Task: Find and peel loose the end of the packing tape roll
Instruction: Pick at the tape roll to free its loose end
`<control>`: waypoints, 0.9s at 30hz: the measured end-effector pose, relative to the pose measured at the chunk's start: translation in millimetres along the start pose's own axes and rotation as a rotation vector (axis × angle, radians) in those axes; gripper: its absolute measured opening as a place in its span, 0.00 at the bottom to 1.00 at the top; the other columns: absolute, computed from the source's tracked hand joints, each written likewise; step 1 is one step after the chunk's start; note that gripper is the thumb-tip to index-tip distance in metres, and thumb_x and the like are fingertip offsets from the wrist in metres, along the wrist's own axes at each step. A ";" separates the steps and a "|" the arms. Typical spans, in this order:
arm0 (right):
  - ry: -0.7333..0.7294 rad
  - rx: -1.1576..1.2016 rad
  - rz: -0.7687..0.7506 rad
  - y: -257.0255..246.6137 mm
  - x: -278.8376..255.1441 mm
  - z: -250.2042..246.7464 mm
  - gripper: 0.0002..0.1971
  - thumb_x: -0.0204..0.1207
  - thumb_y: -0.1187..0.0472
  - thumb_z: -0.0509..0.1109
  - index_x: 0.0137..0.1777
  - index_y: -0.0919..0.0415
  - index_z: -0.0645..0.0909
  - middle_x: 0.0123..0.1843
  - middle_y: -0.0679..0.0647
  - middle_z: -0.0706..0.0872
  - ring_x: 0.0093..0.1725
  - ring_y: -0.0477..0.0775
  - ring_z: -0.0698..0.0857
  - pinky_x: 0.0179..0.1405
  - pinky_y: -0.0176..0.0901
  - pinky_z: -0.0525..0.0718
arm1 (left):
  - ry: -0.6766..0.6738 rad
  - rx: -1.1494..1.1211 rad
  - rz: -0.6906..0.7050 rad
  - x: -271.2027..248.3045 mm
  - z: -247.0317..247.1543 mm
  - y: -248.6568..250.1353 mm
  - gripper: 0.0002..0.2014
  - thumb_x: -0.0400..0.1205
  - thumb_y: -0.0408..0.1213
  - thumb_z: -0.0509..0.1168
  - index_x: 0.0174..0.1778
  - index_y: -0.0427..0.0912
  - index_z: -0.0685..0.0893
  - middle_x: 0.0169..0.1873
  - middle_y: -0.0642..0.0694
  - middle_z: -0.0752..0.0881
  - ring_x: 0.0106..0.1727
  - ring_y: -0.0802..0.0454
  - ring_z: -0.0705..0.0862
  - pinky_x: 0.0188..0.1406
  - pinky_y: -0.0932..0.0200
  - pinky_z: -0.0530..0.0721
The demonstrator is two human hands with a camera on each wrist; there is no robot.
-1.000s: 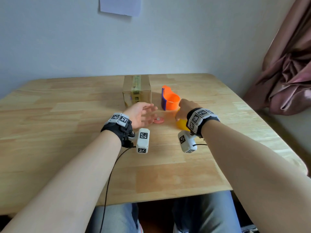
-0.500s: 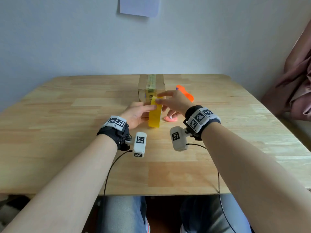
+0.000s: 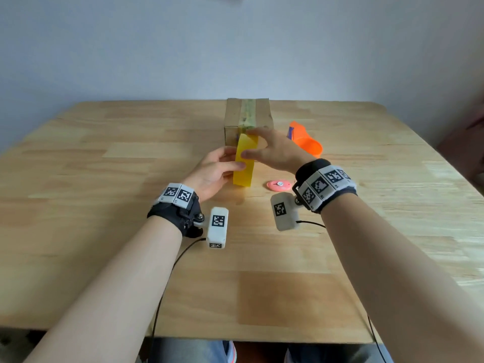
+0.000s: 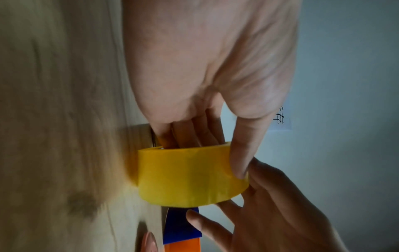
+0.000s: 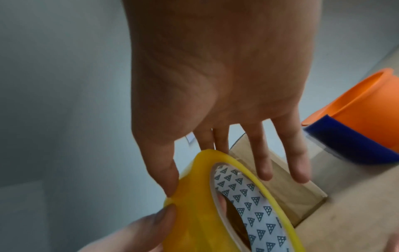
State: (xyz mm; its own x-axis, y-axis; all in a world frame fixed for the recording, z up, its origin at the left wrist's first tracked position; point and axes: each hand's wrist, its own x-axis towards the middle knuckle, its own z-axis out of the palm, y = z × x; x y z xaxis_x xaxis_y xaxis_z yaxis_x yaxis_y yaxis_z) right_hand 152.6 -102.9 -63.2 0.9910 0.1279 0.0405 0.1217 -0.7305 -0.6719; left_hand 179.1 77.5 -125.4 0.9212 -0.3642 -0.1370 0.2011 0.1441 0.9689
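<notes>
above the table (image 3: 104, 231), left hand (image 3: 209, 171) pinches the tape roll (image 3: 245, 163) upright; right hand (image 3: 275, 150), fingers spread, touches its rim.

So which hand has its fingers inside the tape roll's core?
The left hand: its fingers go into the yellow tape roll. The right hand only touches the outside.

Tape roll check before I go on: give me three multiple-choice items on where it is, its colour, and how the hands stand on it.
1. Where is the tape roll?
A. flat beside the pink disc
B. upright on edge before the cardboard box
C. inside the orange dispenser

2. What colour is its outer wrap?
A. yellow
B. blue
C. clear

3. What is the left hand doing?
A. lying flat on the table
B. hanging idle
C. gripping the roll

Answers:
1 B, the head view shows it standing between both hands.
2 A, all views show yellow.
3 C, fingers pass into the core and the thumb presses the outside, while the right hand touches the top.
</notes>
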 end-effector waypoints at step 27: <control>0.037 0.017 -0.045 3.4 9.4 -19.8 0.11 0.78 0.56 0.74 0.59 0.55 0.84 0.57 0.50 0.83 0.38 0.53 0.94 0.24 0.32 0.81 | -0.210 0.379 -0.126 23.8 24.7 34.5 0.27 0.68 0.29 0.76 0.65 0.30 0.85 0.67 0.27 0.86 0.69 0.26 0.84 0.78 0.26 0.72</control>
State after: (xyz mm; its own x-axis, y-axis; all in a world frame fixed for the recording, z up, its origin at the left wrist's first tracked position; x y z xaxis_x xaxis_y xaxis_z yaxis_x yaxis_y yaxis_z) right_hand 163.5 -117.5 -50.5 0.9859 0.1356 0.0983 0.1660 -0.7131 -0.6812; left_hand 199.7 51.1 -90.1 0.8016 -0.5421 -0.2522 0.1354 -0.2462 0.9597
